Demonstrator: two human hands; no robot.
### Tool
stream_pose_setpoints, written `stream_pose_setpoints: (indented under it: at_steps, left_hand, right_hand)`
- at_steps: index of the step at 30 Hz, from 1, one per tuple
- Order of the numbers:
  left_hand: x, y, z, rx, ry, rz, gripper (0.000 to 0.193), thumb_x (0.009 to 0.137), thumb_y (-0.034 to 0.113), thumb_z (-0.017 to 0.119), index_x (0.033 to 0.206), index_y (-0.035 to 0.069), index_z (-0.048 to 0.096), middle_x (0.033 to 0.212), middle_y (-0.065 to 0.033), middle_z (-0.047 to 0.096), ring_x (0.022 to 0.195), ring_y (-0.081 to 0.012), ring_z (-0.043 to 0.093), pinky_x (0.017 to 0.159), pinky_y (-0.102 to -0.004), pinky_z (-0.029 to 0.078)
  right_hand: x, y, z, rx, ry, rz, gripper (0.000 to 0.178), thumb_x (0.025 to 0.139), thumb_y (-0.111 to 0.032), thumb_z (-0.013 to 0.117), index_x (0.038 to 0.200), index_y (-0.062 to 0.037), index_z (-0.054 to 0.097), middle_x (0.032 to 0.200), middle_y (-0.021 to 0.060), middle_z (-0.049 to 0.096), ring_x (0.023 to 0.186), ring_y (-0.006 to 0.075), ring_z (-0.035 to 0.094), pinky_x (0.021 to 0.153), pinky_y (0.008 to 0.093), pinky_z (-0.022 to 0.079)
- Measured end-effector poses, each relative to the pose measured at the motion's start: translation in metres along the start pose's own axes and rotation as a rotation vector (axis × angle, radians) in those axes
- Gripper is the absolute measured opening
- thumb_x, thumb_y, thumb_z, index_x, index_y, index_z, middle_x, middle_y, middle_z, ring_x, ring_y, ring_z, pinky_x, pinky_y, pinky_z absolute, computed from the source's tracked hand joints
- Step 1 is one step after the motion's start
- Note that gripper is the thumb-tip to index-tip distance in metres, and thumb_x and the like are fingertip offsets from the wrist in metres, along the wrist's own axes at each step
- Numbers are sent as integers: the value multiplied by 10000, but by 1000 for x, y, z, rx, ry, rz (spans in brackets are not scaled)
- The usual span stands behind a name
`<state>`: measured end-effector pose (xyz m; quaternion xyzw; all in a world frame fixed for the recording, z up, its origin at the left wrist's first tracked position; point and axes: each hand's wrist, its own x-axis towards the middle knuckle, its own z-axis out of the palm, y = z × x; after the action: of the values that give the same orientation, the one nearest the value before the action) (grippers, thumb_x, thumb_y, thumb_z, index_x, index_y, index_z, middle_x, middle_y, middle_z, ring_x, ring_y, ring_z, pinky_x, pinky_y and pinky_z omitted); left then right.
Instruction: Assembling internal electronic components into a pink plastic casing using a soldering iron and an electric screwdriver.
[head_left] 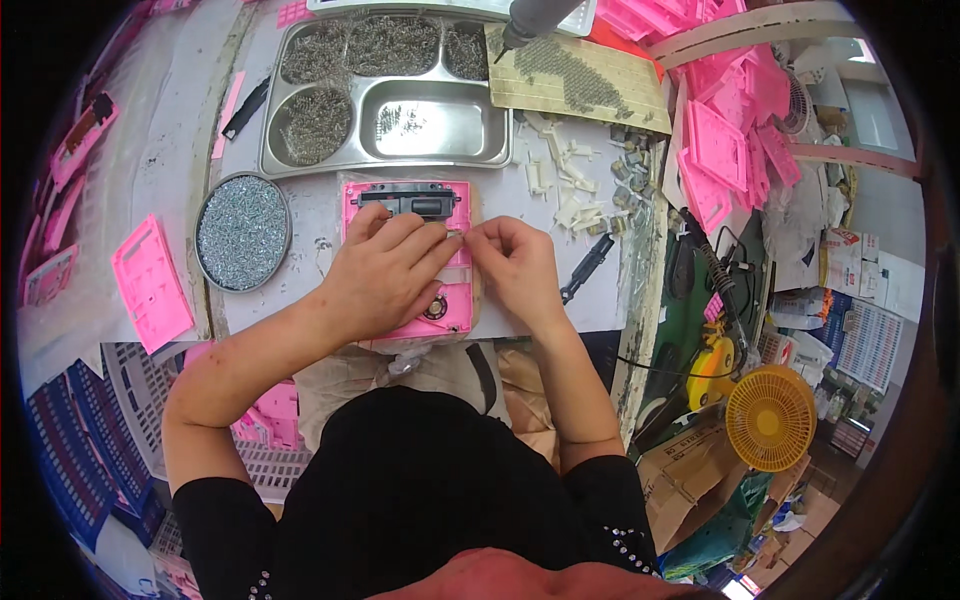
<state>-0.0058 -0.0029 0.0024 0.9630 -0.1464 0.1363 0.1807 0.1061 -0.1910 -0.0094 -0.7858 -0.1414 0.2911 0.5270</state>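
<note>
A pink plastic housing [459, 311] lies on the bench right before me, with a long black plastic part [420, 200] set across its far end and a small round metal-rimmed part [436, 306] at its near end. Across the middle of it lies my left hand [385, 270], fingers bent over and holding it, the tips reaching to its right edge. My right hand [515, 265] is at that edge, thumb and forefinger pinched together close to the left fingertips. Whatever sits in the pinch is too small and covered to make out.
Beyond the housing stands a steel compartment tray [384, 166] of springs and small metal parts. A round dish of screws [243, 232] is at left, near a pink frame [152, 284]. White plastic pieces [575, 180] and a black strip [587, 268] lie right. An electric screwdriver [540, 20] hangs overhead.
</note>
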Motion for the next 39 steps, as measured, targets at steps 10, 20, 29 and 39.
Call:
stream_pose_setpoints:
  at_steps: [10, 20, 29, 39]
  left_hand:
    - [3, 3, 1, 23, -10, -8, 549, 772, 259, 746, 1273, 52, 656, 1225, -38, 602, 1139, -199, 546, 1030, -454, 347]
    - [-1, 1, 2, -31, 14, -12, 576, 768, 237, 742, 1307, 60, 647, 1260, -67, 614, 1154, -237, 555, 1038, -471, 348]
    - [-2, 4, 4, -27, -24, -27, 560, 771, 239, 739, 1288, 42, 647, 1294, -74, 596, 1183, -241, 538, 1040, -479, 353]
    - [-13, -9, -2, 10, 76, 2, 446, 772, 217, 751, 1183, 53, 692, 1206, -57, 651, 1140, -238, 571, 1043, -460, 372]
  right_hand:
    - [-30, -24, 17, -883, 157, -670, 186, 909, -98, 694, 1029, 36, 738, 904, 173, 721, 705, 263, 687, 642, 332, 532]
    - [-8, -10, -6, -135, 9, -138, 155, 924, -101, 712, 994, 34, 743, 797, 66, 726, 700, 92, 646, 631, 257, 515]
    - [-19, -11, 15, -422, 183, -528, 110, 881, -98, 720, 932, -3, 737, 807, 131, 716, 653, 238, 686, 619, 347, 539]
    - [2, -9, 5, -166, 18, -113, 146, 913, -83, 767, 982, 43, 741, 798, 49, 731, 706, 66, 636, 627, 231, 511]
